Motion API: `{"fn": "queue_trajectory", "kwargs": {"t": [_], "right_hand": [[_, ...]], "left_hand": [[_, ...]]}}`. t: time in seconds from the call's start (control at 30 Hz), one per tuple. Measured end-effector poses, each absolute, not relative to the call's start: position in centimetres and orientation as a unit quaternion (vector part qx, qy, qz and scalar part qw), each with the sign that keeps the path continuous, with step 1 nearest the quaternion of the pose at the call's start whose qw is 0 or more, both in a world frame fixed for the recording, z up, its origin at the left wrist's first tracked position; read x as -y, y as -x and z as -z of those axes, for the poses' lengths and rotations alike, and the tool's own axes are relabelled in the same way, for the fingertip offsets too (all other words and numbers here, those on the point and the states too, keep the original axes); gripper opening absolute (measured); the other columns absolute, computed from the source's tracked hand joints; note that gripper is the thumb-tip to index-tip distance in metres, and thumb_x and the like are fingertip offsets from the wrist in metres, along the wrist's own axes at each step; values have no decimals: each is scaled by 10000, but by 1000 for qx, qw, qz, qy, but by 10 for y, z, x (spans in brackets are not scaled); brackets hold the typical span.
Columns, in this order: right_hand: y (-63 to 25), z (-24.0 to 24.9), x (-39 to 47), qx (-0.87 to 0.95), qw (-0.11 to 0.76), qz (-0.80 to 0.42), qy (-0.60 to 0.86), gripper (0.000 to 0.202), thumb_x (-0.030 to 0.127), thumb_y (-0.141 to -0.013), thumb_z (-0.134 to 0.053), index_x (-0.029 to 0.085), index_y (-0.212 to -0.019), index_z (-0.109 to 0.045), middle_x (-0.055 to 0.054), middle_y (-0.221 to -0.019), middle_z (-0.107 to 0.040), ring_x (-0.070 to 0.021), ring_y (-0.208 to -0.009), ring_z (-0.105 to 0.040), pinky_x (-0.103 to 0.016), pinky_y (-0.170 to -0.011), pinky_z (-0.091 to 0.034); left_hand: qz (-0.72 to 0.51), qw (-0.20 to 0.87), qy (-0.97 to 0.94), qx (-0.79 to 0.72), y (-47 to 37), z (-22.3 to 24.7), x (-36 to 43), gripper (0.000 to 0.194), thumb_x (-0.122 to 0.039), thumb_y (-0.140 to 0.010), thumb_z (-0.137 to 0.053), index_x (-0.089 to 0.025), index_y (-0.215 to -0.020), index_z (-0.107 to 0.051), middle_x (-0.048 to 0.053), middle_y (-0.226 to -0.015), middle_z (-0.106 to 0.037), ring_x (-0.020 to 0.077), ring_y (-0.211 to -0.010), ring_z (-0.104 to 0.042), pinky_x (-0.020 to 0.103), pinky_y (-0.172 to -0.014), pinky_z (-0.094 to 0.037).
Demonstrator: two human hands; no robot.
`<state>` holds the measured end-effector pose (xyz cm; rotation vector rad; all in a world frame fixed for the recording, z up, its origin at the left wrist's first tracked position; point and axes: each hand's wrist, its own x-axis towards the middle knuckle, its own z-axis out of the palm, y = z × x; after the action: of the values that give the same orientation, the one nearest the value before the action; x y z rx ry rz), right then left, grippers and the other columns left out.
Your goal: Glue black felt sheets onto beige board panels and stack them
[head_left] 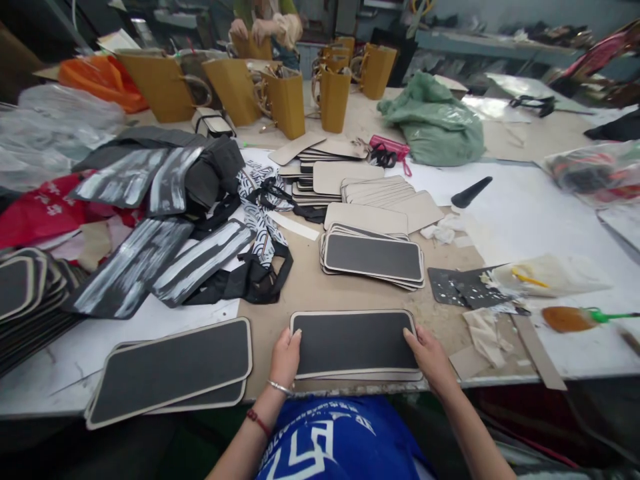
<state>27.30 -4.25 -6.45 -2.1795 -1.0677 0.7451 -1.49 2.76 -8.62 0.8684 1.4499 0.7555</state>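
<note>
Gripping opposite short ends, the left hand (285, 357) and right hand (430, 357) hold the black panel (353, 343) between them, its long axis running from hand to hand.

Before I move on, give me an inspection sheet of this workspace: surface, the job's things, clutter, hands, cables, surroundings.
Surface: worktable, beige with white sheeting at right.
Job's things: dark, pale-bordered panel at the near edge, another edge showing beneath; overlapping panels at left; panel stack beyond.
Clutter: white-streaked dark pieces and black straps at left; green bag at far right.
Hands: left hand and right hand grip the dark panel's opposite ends, thumbs on top.
Cables: nothing seen for certain.
Surroundings: mustard bags across the table; a co-worker's hands at one.
</note>
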Motion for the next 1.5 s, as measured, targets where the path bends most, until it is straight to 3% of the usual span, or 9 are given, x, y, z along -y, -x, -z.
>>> {"fn": "queue_trajectory", "kwargs": {"t": [0.27, 0.63, 0.87, 1.03, 1.2, 1.5], "right_hand": [[-270, 78, 43, 401, 252, -228, 851, 309, 514, -720, -373, 228, -655, -470, -18, -622, -559, -188, -623, -533, -324, -598, -420], [-264, 82, 41, 389, 190, -208, 877, 284, 511, -716, -314, 250, -604, -320, 6, -547, -408, -174, -552, -422, -317, -548, -327], [-262, 86, 43, 390, 161, -194, 886, 266, 479, -762, -294, 251, -632, -335, -17, -586, -433, -197, -606, -462, -324, -572, -343], [-261, 94, 45, 412, 196, -166, 874, 273, 442, -806, -299, 246, -654, -413, -36, -597, -472, -220, -643, -503, -347, -605, -373], [-260, 97, 45, 401, 170, -165, 885, 317, 439, -826, -276, 236, -706, -487, -59, -619, -495, -250, -651, -527, -367, -592, -366], [-256, 93, 46, 431, 164, -109, 880, 267, 384, -843, -334, 240, -666, -474, -1, -524, -432, -159, -449, -426, -294, -431, -282]], "left_hand": [[-296, 532, -414, -676, 13, 81, -31, 219, -399, -703, -464, -192, -646, -507, 6, -606, -556, 183, -639, -537, 305, -646, -421], [-263, 491, -446, -701, 13, 84, -33, 191, -343, -750, -425, -196, -639, -474, -5, -615, -533, 152, -625, -499, 272, -636, -400], [-264, 461, -470, -705, 12, 81, -33, 190, -333, -752, -426, -209, -609, -444, 3, -608, -534, 160, -612, -505, 286, -633, -409], [-261, 440, -486, -708, 10, 79, -33, 203, -353, -754, -415, -221, -600, -424, -1, -577, -516, 164, -575, -492, 288, -589, -394], [-256, 415, -501, -715, 8, 77, -32, 222, -361, -768, -397, -233, -586, -390, -11, -546, -485, 166, -550, -480, 290, -558, -376], [-234, 381, -530, -721, 9, 76, -30, 209, -314, -779, -401, -237, -586, -378, -23, -518, -463, 156, -509, -458, 282, -535, -357]]}}
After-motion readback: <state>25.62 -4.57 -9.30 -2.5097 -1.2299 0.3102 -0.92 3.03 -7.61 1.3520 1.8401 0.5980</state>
